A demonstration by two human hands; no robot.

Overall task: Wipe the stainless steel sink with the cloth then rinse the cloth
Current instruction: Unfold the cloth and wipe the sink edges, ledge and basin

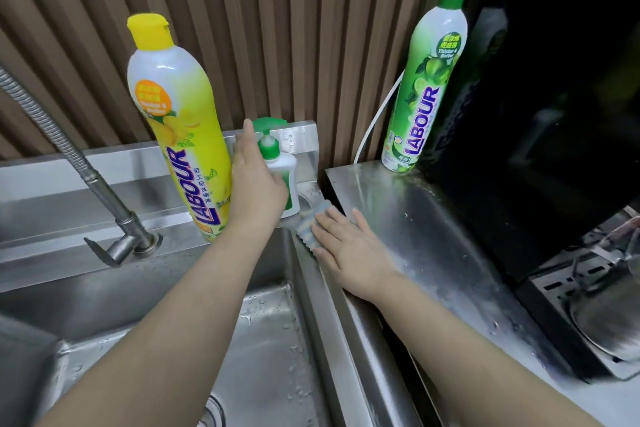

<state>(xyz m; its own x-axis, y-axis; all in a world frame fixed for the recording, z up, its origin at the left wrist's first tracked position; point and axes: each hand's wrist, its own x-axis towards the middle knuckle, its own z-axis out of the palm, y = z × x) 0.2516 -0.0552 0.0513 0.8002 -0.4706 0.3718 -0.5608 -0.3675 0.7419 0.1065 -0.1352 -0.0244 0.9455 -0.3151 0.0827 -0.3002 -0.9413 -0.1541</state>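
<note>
Nearest to us, the sink (270, 322) shows its steel basin wet with scattered drops, and both our forearms reach across it toward the back right corner. Our right hand (346, 246) lies flat, palm down, with the fingers straight and close together. It presses the cloth (306, 229) onto the sink's right rim, right where that rim meets the steel counter (433, 218). The cloth is a ribbed pad in pale blue and yellowish stripes, and only its left end shows beyond our fingertips.

Just past it, our left hand (256, 184) rests against the left side of a white pump bottle (285, 173) with a green pump, standing on the back ledge. One finger points straight up. The back of the hand hides the others, so we cannot tell whether they close round the bottle.

Touching that hand's left side stands a tall yellow bottle (180, 135) marked LABOUR. Further left, the tap (121, 229) rises from the ledge on a flexible metal hose.

On the counter's far end a green bottle (422, 80) of the same brand stands beside a black appliance (554, 114), with a white cable (379, 111) running behind it. A brown slatted wall (277, 28) closes the back.
</note>
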